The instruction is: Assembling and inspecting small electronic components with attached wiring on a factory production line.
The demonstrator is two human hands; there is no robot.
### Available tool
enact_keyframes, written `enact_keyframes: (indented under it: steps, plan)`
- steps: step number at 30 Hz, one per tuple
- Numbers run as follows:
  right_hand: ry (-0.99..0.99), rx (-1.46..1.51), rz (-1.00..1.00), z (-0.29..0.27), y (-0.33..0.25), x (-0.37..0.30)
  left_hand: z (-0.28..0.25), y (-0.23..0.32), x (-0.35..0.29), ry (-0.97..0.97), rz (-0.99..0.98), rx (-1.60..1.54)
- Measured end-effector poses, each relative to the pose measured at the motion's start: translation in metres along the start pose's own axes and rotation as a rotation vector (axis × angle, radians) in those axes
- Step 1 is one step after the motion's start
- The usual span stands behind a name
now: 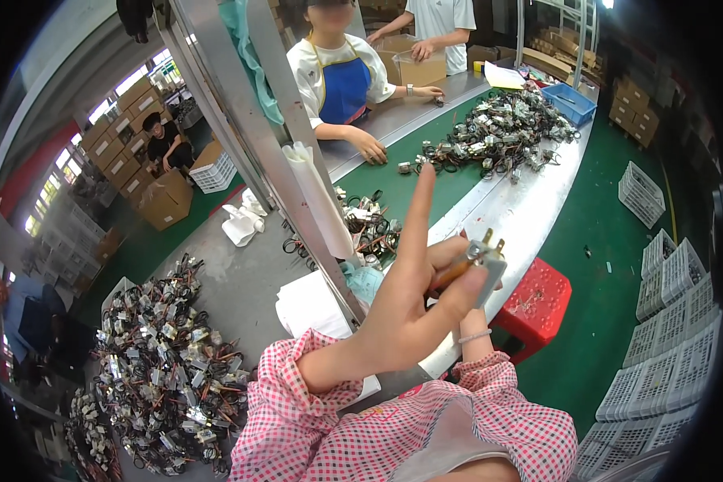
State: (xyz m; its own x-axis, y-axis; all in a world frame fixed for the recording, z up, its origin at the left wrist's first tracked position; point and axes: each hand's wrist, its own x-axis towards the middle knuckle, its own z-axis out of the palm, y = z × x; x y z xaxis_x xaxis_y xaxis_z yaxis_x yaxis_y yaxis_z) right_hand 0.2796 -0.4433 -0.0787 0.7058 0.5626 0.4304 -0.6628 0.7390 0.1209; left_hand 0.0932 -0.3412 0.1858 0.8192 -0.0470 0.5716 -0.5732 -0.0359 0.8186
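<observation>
My left hand (406, 313), in front of my chest, pinches a small silver metal part (492, 273) with brass prongs between thumb and bent fingers. Its index finger points up and away from the part. An orange-brown strip, perhaps a wire, runs beside the part into the fingers. Behind it, my right hand (474, 323) is mostly hidden; only the wrist with a beaded bracelet and a bit of the hand show. Whether its fingers touch the part is hidden. Beyond the left hand lies a small heap of wired metal parts (369, 229).
A large heap of wired parts (177, 369) covers the grey table at left. Another pile (514, 128) lies on the green belt near a blue basket (569, 104). A metal post (297, 161) rises ahead; a red stool (538, 301) stands right. A co-worker's hand (367, 146) rests across the belt.
</observation>
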Motion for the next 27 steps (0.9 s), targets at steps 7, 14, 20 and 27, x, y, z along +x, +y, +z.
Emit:
enact_keyframes:
  steps: [7, 14, 20, 27]
  plan:
    - [0.258, -0.018, -0.062, -0.047, -0.003, -0.015, -0.004, -0.007, -0.009, 0.062, 0.015, -0.082]
    - [0.394, -0.008, -0.069, -0.052, -0.013, -0.015, 0.006, -0.006, 0.02, 0.149, -0.022, 0.067]
    - [0.138, 0.128, 0.015, -0.03, -0.003, -0.042, 0.026, -0.025, 0.028, 0.125, -0.022, 0.146]
    - [0.359, 0.045, 0.005, -0.025, 0.006, -0.068, 0.024, -0.049, 0.03, 0.108, 0.496, 0.433]
